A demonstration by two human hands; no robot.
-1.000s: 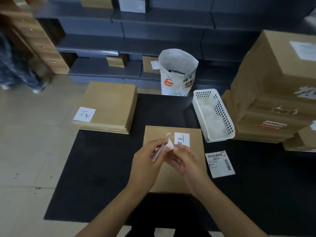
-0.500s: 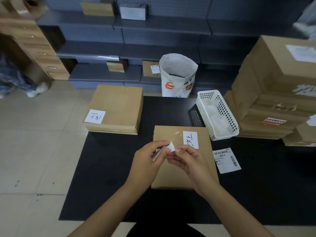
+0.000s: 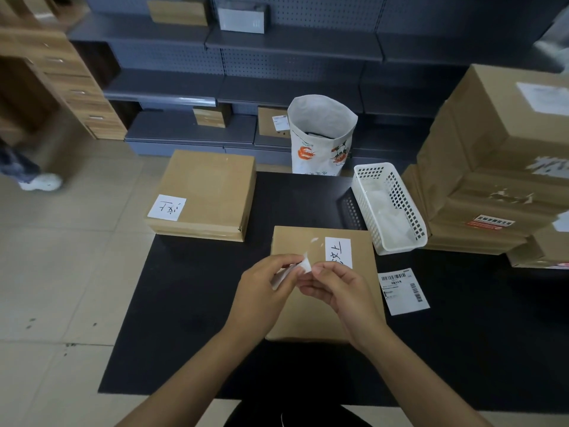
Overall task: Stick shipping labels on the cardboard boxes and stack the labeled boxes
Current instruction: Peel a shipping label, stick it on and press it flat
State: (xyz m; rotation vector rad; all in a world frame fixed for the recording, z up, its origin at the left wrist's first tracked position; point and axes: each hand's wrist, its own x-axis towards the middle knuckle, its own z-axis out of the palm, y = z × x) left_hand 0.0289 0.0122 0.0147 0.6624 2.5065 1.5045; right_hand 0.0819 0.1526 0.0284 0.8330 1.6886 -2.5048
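Note:
A flat cardboard box [image 3: 320, 315] lies on the black table [image 3: 191, 318] in front of me, with a white handwritten slip [image 3: 338, 252] at its far right corner. Above it, my left hand [image 3: 264, 294] and my right hand [image 3: 341, 291] both pinch a small white label [image 3: 304, 266], its corner bent up between the fingertips. A printed shipping label [image 3: 402, 291] with barcodes lies flat on the table right of the box. A second cardboard box [image 3: 203, 192] with its own handwritten slip sits at the far left edge of the table.
A white perforated basket [image 3: 389, 208] stands right of the near box. Stacked large cardboard boxes [image 3: 492, 167] fill the right side. A white paper bag [image 3: 321, 137] stands behind the table. Grey shelves run along the back, and a person's shoe [image 3: 40, 181] is on the floor at left.
My hands stay together on the small label, its corner now peeled up a little more. The view has shifted, so the boxes and table appear slightly further right.

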